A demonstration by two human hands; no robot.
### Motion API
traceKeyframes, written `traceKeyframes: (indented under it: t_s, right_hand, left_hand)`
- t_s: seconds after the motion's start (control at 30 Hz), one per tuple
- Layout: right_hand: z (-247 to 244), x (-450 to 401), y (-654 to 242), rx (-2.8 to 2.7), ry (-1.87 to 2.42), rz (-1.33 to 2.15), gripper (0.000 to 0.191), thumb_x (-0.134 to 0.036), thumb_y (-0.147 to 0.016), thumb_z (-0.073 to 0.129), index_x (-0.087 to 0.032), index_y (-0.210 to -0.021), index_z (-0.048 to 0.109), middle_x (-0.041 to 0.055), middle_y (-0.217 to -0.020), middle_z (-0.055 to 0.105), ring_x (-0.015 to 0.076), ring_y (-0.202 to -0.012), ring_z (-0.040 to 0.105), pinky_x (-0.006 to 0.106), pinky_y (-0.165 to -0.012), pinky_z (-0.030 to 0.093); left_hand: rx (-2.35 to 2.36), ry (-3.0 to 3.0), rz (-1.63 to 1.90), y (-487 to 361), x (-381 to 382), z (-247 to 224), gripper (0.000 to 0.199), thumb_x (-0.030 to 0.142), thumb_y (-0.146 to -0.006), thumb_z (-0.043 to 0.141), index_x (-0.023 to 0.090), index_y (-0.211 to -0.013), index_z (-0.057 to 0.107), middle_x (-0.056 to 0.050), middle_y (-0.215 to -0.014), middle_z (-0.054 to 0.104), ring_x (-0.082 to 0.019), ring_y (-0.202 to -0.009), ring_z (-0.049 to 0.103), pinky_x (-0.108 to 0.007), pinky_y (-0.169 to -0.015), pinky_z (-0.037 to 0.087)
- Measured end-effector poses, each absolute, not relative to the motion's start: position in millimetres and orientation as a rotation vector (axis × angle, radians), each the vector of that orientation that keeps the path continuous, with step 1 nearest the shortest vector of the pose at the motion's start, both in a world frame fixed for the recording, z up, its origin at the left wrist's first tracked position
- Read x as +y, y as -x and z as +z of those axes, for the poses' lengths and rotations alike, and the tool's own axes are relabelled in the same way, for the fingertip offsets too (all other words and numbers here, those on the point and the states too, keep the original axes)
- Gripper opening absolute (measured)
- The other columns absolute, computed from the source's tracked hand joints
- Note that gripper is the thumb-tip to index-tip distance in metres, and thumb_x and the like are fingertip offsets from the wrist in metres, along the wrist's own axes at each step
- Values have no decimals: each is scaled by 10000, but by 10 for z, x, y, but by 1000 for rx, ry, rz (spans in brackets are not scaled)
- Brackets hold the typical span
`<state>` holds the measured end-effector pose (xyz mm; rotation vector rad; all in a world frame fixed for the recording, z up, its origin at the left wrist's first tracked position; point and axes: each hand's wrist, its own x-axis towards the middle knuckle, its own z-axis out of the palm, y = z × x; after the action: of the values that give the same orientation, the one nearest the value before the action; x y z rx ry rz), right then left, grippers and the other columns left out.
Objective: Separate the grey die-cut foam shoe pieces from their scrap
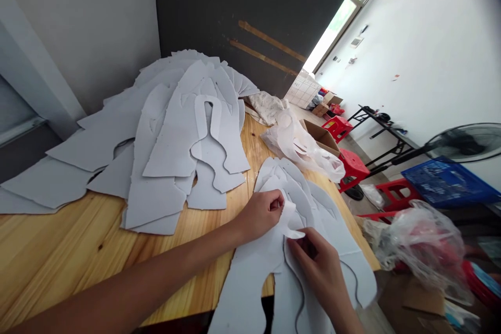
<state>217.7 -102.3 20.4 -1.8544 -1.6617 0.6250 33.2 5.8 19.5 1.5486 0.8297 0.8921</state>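
My left hand [260, 216] is closed in a pinch on a thin white strip [288, 214], whose middle bows between my two hands. The fingertips of my right hand [319, 261] close on the strip's lower end, right at the curved edge of a light grey cut sheet piece [250, 266]. That piece lies on a small stack of similar pieces at the table's front right corner. On the larger pile to the left, the top grey piece [180, 130] bears a white strip [209, 98] bent in an arch around its opening. What my curled fingertips touch is partly hidden.
The large pile of grey pieces [109, 120] leans toward a dark panel [235, 0] behind the wooden table [78, 255]. A white plastic bag [301, 146] sits at the table's right edge. Beyond are red stools [352, 167], a fan [465, 142] and a blue crate [446, 180].
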Motion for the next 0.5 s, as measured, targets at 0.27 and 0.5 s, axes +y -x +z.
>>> traceKeyframes:
  t_s: [0.27,0.5]
  right_hand:
    - [196,-979,-2178,-1666,1855,600,325,-494,-921,655,-203,-775,640,-25,-666,523,173,-638,472,273,-589,355]
    - [203,-985,-2159,-1673,1826,579,291,-456,-930,650,-206,-781,637,-26,-683,511,168,-644,466,272,-593,357]
  left_hand:
    - [830,-1531,896,-337,55,191,123,184,-829,604,209,-719,555,85,-623,455,-120,-627,400,-262,-611,316]
    - [832,-1517,902,-349,58,166,127,179,-830,613,206,-716,563,88,-620,451,-116,-631,399,-261,-610,313]
